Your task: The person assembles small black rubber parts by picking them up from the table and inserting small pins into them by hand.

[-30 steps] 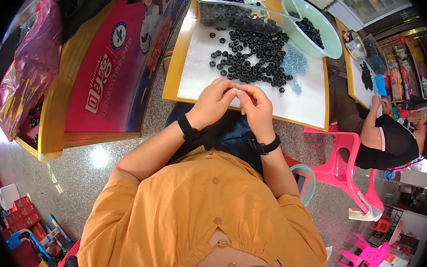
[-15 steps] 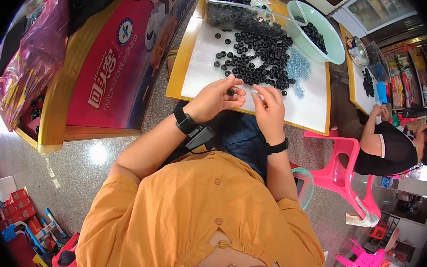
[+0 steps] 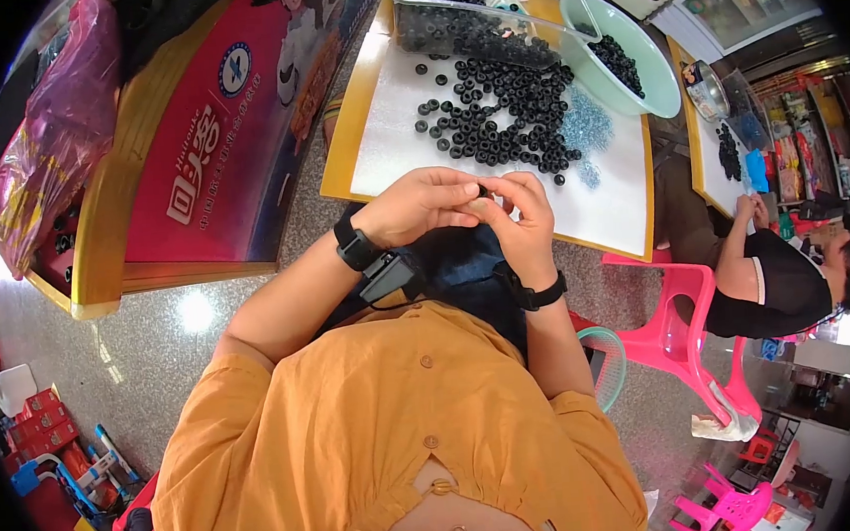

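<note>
Over the near edge of the table, my two hands meet fingertip to fingertip. My left hand (image 3: pixel 418 206) is closed on a small black ring-shaped piece (image 3: pixel 483 191), which shows between the fingertips. Pinched against that same piece are the thumb and fingers of my right hand (image 3: pixel 523 216); whatever small part they hold is hidden. Just beyond lies a loose pile of black ring-shaped pieces (image 3: pixel 503 110) on the white tabletop (image 3: pixel 384 129). Beside it, to the right, is a heap of tiny clear bluish parts (image 3: pixel 586 125).
A clear plastic bin (image 3: pixel 477 32) of black pieces stands at the table's far side, next to a pale green basin (image 3: pixel 655 83) with more. A pink plastic stool (image 3: pixel 684 315) is at right. Beyond it another person (image 3: pixel 775 278) works at a second table. A red-sided counter (image 3: pixel 205 133) stands left.
My hands were apart, with the black piece in the left fingers. They have come together, the right fingertips now at the piece. The view has shifted slightly.
</note>
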The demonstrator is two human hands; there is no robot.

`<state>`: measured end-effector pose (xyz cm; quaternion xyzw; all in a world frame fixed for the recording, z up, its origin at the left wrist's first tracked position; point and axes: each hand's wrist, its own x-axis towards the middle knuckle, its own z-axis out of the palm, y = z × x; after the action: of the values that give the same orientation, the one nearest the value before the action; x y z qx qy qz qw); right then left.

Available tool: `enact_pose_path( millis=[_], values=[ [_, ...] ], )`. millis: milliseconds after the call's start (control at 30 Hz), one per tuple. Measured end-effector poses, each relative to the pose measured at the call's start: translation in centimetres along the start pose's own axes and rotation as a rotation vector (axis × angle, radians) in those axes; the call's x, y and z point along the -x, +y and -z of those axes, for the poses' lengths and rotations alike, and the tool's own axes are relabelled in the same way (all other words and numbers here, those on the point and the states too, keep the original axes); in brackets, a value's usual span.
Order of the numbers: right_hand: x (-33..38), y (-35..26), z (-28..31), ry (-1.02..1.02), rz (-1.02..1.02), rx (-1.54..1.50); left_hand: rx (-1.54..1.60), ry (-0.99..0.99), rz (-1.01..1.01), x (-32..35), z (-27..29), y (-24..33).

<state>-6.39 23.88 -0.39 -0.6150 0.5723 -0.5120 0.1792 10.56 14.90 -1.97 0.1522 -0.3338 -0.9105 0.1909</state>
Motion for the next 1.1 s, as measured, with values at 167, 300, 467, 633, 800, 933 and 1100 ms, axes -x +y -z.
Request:
enact_pose_path(
  millis=[167,300,467,633,800,933,1100],
  values=[
    [-0.7,0.3,0.7,0.002,-0.016,0.046,0.018,0.005,-0.026,-0.1,0.8,0.0],
    [-0.7,3.1,3.7,0.071,-0.157,0.379,0.043,0.006,-0.032,-0.1,0.6,0.1],
    [-0.1,4.9,4.4,-0.009,-0.177,0.496,0.093,-0.074,-0.019,-0.3,1.0,-0.1],
    [-0.5,3.3,4.3,-0.070,-0.281,0.467,0.085,-0.088,-0.047,-0.1,1.0,-0.1],
    [0.3,2.0,2.7,0.004,-0.275,-0.130,0.042,-0.028,-0.050,0.0,0.4,0.1],
    [0.3,-0.6,2.0,-0.023,-0.333,-0.406,-0.041,0.022,-0.127,0.0,0.3,-0.2],
    [0.7,-1.1,1.0,-0.033,-0.304,-0.527,-0.185,0.069,-0.148,0.2,-0.3,-0.2]
  ],
)
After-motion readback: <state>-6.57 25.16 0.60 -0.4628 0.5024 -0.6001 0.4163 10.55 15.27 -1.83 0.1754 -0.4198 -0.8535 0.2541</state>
